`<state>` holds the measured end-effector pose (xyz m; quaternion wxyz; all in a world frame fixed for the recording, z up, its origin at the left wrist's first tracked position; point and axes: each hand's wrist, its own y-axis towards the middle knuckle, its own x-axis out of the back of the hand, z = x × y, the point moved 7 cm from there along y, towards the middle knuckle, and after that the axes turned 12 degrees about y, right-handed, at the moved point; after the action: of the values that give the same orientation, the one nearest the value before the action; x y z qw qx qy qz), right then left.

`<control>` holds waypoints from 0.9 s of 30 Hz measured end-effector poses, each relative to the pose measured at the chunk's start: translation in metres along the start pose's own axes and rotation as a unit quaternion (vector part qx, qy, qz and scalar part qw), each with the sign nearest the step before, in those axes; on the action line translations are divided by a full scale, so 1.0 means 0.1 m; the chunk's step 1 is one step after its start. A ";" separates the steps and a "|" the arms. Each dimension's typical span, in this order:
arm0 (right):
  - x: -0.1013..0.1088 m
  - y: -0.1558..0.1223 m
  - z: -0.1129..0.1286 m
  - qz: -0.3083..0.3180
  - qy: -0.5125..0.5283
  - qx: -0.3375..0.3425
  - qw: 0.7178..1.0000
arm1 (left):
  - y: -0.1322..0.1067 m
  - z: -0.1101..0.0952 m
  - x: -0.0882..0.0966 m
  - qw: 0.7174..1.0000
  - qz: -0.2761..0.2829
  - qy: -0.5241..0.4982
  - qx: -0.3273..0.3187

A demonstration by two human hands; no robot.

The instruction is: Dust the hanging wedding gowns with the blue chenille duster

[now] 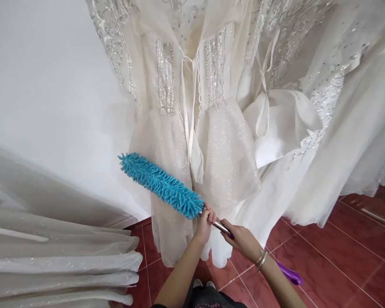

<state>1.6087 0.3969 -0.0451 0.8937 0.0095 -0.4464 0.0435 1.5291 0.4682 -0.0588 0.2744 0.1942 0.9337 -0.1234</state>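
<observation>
A duster with a fluffy turquoise head [162, 185], a metal shaft and a purple handle end [290, 276] lies across the skirt of a hanging white beaded dress [224, 141]. My left hand [204, 222] is wrapped round the shaft just behind the blue head. My right hand [242, 240], a bracelet on its wrist, grips the shaft lower down toward the purple handle. The duster head points up and to the left, against the sparkly tulle.
A white wall [45, 94] fills the left. More white gowns hang at the right [356, 128], and folded tulle layers [57, 261] spread at lower left. The floor is red tile [340, 261]. My shoes [203, 284] show at the bottom.
</observation>
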 end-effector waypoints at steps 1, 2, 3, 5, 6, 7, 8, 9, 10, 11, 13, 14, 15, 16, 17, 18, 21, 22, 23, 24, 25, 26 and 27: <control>-0.08 0.00 0.00 0.009 -0.010 -0.003 1.000 | -0.02 0.05 0.09 1.000 -0.010 -0.011 0.008; -0.16 0.01 0.01 0.017 -0.018 -0.005 1.000 | -0.04 0.11 0.17 0.999 -0.020 -0.023 0.017; -0.23 0.01 0.02 0.025 -0.026 -0.006 0.999 | -0.05 0.16 0.26 0.998 -0.031 -0.037 0.027; -0.37 0.02 0.04 0.040 -0.038 -0.005 0.998 | -0.09 0.28 0.45 0.995 -0.058 -0.067 0.046; -0.43 0.01 0.05 0.045 -0.044 -0.004 0.998 | -0.12 0.35 0.54 0.992 -0.075 -0.082 0.057; -0.49 0.01 0.07 0.049 -0.048 -0.003 0.998 | -0.15 0.42 0.63 0.989 -0.093 -0.096 0.068; -0.53 0.00 0.08 0.052 -0.050 -0.001 0.997 | -0.18 0.49 0.71 0.985 -0.112 -0.110 0.076; -0.58 -0.01 0.09 0.054 -0.051 0.003 0.997 | -0.22 0.55 0.78 0.981 -0.129 -0.122 0.083; -0.61 -0.03 0.10 0.054 -0.049 0.007 0.997 | -0.27 0.59 0.84 0.977 -0.144 -0.130 0.084; -0.63 -0.05 0.11 0.052 -0.045 0.012 0.998 | -0.31 0.62 0.88 0.975 -0.156 -0.135 0.082; -0.64 -0.10 0.13 0.045 -0.028 0.021 0.998 | -0.39 0.64 0.89 0.973 -0.170 -0.138 0.072; -0.63 -0.13 0.13 0.039 -0.016 0.024 0.999 | -0.43 0.62 0.86 0.974 -0.172 -0.134 0.066; -0.60 -0.16 0.12 0.031 -0.001 0.025 0.999 | -0.46 0.58 0.81 0.976 -0.169 -0.123 0.059; -0.57 -0.19 0.12 0.021 0.016 0.026 0.999 | -0.48 0.51 0.73 0.980 -0.162 -0.104 0.049; -0.52 -0.22 0.10 0.010 0.034 0.026 0.999 | -0.50 0.43 0.63 0.985 -0.151 -0.078 0.037; -0.48 -0.25 0.09 -0.003 0.053 0.026 0.998 | -0.51 0.34 0.51 0.990 -0.135 -0.046 0.020; -0.30 -0.33 -0.01 -0.056 0.109 0.020 0.992 | -0.47 0.10 0.09 0.996 -0.071 0.049 -0.022; -0.23 -0.36 -0.05 -0.077 0.125 0.017 0.989 | -0.44 0.06 -0.07 0.996 -0.048 0.074 -0.027; -0.16 -0.38 -0.11 -0.099 0.139 0.013 0.985 | -0.39 0.05 -0.22 0.994 -0.024 0.098 -0.028; -0.09 -0.41 -0.17 -0.122 0.152 0.011 0.981 | -0.35 0.05 -0.38 0.992 0.000 0.123 -0.025; -0.01 -0.44 -0.25 -0.143 0.163 0.009 0.976 | -0.30 0.08 -0.55 0.989 0.022 0.147 -0.022; 0.07 -0.47 -0.33 -0.163 0.172 0.008 0.971 | -0.24 0.11 -0.72 0.984 0.043 0.171 -0.020; 0.16 -0.50 -0.42 -0.181 0.181 0.008 0.967 | -0.19 0.16 -0.89 0.980 0.059 0.191 -0.019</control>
<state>1.6564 0.3503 -0.0564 0.9524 0.0893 -0.2681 -0.1148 1.5971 0.4198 -0.0198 0.1017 0.2639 0.9579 -0.0501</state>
